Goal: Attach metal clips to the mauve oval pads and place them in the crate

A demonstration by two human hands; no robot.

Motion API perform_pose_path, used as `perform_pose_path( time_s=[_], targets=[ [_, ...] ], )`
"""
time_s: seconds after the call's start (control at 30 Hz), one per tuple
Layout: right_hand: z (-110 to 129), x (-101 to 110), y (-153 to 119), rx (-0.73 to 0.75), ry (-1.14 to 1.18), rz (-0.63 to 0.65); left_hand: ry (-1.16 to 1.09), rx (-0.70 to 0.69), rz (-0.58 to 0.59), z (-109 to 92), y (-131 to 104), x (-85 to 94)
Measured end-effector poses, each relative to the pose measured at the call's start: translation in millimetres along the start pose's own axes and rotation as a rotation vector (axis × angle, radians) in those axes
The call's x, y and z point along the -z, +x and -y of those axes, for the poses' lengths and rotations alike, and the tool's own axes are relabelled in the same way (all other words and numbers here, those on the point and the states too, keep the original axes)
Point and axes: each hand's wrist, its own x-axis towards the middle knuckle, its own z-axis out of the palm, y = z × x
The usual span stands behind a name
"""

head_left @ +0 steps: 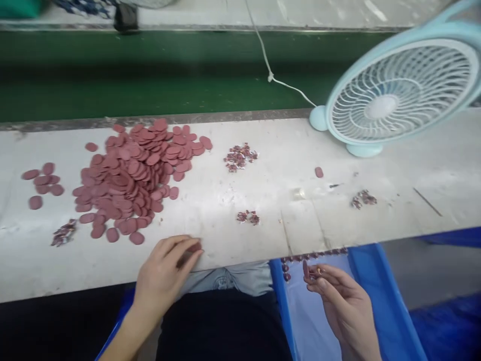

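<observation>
My right hand [347, 306] is over a blue tray [394, 306] and pinches a reddish oval disc [305, 269], held on edge, with small bits showing by the fingertips. Inside the tray, several small dark red pieces [286, 276] line the far and left edges of a pale sheet [310, 321]. On the table's near side, my left hand [165, 273] has thumb and fingers drawn together; something reddish shows dimly between them, too hidden to name. Beyond it lies a large heap of reddish oval discs [128, 175].
Small piles of dark red and silvery bits [240, 157] dot the white table [233, 240]. A light blue fan [402, 95] stands at the back right, its white cord [285, 85] crossing a green strip [169, 75]. One loose disc [319, 172] lies before the fan.
</observation>
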Motion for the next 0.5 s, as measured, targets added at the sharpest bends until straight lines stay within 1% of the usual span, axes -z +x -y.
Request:
perform_pose_path(
  time_s=[0.07,0.13,0.2,0.23,0.3,0.4,0.5],
  targets=[
    [-15.4,28.5,-5.4,0.0,-0.106,-0.056,-0.029,0.087,0.076,1.5,4.1,2.0],
    [-34.9,55.1,-7.4,-0.021,-0.237,-0.098,-0.094,0.141,0.145,3.0,8.6,4.2],
    [-59.9,74.6,-3.8,-0.059,-0.335,-0.122,-0.192,0.149,0.17,2.2,12.6,6.5],
    [-74.4,80.8,0.0,-0.079,-0.367,-0.134,-0.248,0.148,0.171,0.7,14.2,7.6],
    [-105.3,85.8,10.0,-0.115,-0.431,-0.156,-0.355,0.155,0.162,-4.6,16.7,9.4],
    [-147.3,80.5,24.4,-0.161,-0.556,-0.164,-0.515,0.14,0.146,-15.0,17.7,9.9],
    [-172.6,70.6,31.8,-0.165,-0.674,-0.156,-0.663,0.126,0.135,-21.8,15.0,7.5]
  ],
)
